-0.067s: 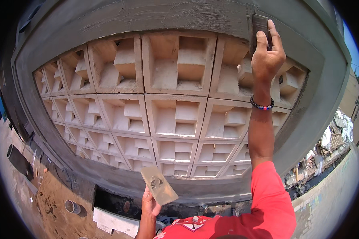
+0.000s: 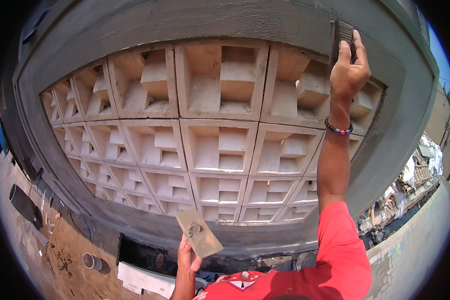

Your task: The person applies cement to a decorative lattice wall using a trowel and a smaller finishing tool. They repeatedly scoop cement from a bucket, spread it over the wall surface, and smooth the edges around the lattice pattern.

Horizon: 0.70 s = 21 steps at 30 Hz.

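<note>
The right hand [image 2: 350,74] seemingly clasps a dark float [image 2: 344,35], while the left hand [image 2: 188,256] grips a tan board [image 2: 201,234].

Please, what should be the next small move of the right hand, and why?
Perhaps sweep the dark flat tool leftward along the grey band: the right hand holds it at the band's right part, while further left, above the pale blocks, the band looks rough and ridged.

The right hand [image 2: 350,75] holds a float [image 2: 344,34] at the grey wall [image 2: 225,22], above the pale blocks [image 2: 184,147]; the left hand [image 2: 188,257] holds a board [image 2: 210,244] with some mortar [image 2: 196,230] on it. At lower left, a bucket [image 2: 90,260] is on the sand [image 2: 67,240]
</note>
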{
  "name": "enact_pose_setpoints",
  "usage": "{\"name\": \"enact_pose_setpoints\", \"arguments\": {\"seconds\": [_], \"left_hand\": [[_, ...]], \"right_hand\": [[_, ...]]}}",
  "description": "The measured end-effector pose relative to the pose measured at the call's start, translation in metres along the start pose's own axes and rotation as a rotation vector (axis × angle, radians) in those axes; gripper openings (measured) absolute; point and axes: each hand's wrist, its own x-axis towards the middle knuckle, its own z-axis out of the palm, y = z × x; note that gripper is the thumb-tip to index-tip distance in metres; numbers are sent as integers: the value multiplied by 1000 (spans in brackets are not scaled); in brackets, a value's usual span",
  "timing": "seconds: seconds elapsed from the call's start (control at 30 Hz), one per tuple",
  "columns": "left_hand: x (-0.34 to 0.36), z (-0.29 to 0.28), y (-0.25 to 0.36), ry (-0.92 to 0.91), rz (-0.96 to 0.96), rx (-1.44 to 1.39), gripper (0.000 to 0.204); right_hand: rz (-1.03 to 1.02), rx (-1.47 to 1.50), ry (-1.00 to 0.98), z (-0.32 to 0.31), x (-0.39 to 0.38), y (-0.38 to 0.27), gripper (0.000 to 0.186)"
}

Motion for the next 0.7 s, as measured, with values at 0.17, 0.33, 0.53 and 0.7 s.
{"name": "enact_pose_setpoints", "arguments": {"seconds": [0.17,0.33,0.53,0.7], "left_hand": [[6,3,2,21,-44,19,62],[16,5,-2,28,-73,72,60],[25,19,-22,-28,-161,6,57],[25,18,-27,16,-179,72,58]], "right_hand": [[49,-136,125,-73,68,74,37],[-59,-358,-9,-56,45,60,37],[-387,-112,-480,22,-69,-6,40],[547,508,-461,-43,-62,-25,36]]}}
